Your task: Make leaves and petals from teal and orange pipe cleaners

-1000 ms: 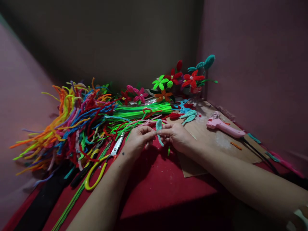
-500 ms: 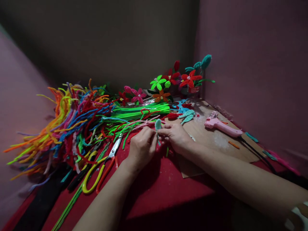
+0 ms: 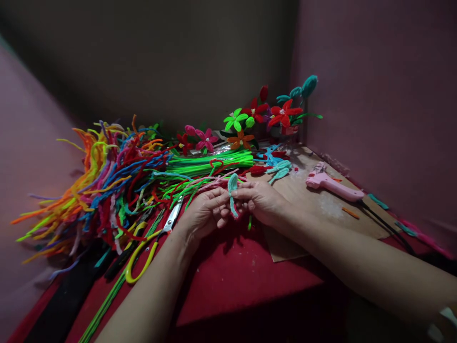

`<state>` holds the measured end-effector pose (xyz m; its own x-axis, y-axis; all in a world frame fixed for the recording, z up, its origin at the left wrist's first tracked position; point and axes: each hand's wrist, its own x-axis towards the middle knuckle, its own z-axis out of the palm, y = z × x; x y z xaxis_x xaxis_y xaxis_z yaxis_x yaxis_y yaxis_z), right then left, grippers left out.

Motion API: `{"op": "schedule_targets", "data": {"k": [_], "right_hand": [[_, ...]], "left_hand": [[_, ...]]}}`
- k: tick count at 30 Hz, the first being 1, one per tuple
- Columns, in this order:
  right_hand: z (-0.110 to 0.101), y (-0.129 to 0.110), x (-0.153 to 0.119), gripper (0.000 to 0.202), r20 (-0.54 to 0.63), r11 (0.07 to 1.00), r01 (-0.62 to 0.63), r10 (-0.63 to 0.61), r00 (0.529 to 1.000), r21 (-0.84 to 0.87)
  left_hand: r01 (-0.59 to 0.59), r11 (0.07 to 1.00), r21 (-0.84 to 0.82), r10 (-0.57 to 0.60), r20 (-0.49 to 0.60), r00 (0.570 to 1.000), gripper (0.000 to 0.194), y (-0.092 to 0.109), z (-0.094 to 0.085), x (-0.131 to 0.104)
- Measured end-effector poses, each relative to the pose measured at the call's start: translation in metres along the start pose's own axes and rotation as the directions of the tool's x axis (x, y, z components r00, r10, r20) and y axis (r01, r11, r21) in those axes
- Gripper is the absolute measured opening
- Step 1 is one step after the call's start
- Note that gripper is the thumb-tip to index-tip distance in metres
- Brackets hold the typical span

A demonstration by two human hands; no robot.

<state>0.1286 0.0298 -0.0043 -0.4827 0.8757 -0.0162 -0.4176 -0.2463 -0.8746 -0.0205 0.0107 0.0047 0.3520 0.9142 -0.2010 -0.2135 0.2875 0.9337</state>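
Between my hands, above the red tablecloth (image 3: 246,281), a teal fuzzy pipe-cleaner piece (image 3: 233,183) stands upright, with a rounded leaf-like top and a thin tail hanging below. My right hand (image 3: 262,200) pinches it at the middle between thumb and fingers. On its other side my left hand (image 3: 207,209) is turned partly palm up, its thumb and fingertips at the piece and the other fingers loosely curled. Just behind both hands lie pink and green pipe cleaners (image 3: 210,164).
At left, a large heap of coloured pipe cleaners (image 3: 107,176), with scissors (image 3: 173,216) and pliers (image 3: 128,252) before it. Fuzzy flowers (image 3: 235,119) stand behind. On a board (image 3: 314,209) at right rests a pink glue gun (image 3: 332,186); its black cord runs right.
My left hand has turned from knuckles up to partly palm up, and its fingers have loosened. More of the teal piece's tail shows. My right hand still pinches it.
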Motion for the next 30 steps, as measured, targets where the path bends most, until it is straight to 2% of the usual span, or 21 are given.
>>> {"op": "schedule_targets", "data": {"k": [4,8,11,13,17,21,24,26,27,28,30], "right_hand": [[-0.002,0.003,0.002,0.018,-0.026,1.0,0.008,-0.009,1.0,-0.016],[-0.003,0.004,0.003,0.017,-0.026,0.999,-0.01,0.009,1.0,-0.032],[-0.001,0.004,0.001,0.017,-0.085,0.999,-0.03,0.028,0.996,-0.026],[0.0,0.003,0.0,0.017,-0.148,0.999,-0.043,0.038,0.988,-0.028],[0.004,0.003,-0.003,0.015,-0.254,0.999,-0.032,0.029,0.967,-0.008],[0.006,0.003,-0.005,0.01,-0.234,1.0,0.009,-0.006,0.972,0.013],[0.006,0.006,-0.005,0.005,-0.248,0.998,0.016,-0.029,0.968,-0.055],[0.005,0.008,-0.004,0.005,-0.284,0.994,0.022,-0.052,0.958,-0.108],[0.005,0.01,-0.004,0.005,-0.298,0.991,0.02,-0.059,0.953,-0.132],[0.004,0.011,-0.004,0.007,-0.313,0.988,0.017,-0.065,0.948,-0.155],[0.004,0.013,-0.003,0.009,-0.328,0.981,0.024,-0.088,0.941,-0.194]], "left_hand": [[-0.025,0.996,0.088,0.024,0.013,1.0,0.017,0.001,-0.002,-0.002],[-0.084,0.95,0.299,0.102,-0.045,0.994,0.021,0.006,0.003,-0.006],[-0.085,0.881,0.466,0.142,-0.089,0.986,0.021,0.011,0.009,-0.009],[-0.059,0.86,0.507,0.142,-0.127,0.982,0.022,0.011,0.013,-0.009],[-0.013,0.909,0.416,0.102,-0.193,0.976,0.023,0.005,0.017,-0.009],[0.001,0.975,0.224,0.042,-0.186,0.982,0.023,0.0,0.019,-0.007],[0.024,0.966,0.259,0.037,-0.227,0.973,0.021,0.0,0.023,-0.007],[0.06,0.918,0.392,0.062,-0.292,0.955,0.021,0.0,0.027,-0.007],[0.065,0.868,0.492,0.115,-0.326,0.938,0.02,-0.001,0.028,-0.007],[0.054,0.792,0.608,0.205,-0.35,0.914,0.019,-0.003,0.03,-0.007],[0.019,0.555,0.832,0.448,-0.319,0.835,0.016,-0.009,0.032,-0.007]]}}
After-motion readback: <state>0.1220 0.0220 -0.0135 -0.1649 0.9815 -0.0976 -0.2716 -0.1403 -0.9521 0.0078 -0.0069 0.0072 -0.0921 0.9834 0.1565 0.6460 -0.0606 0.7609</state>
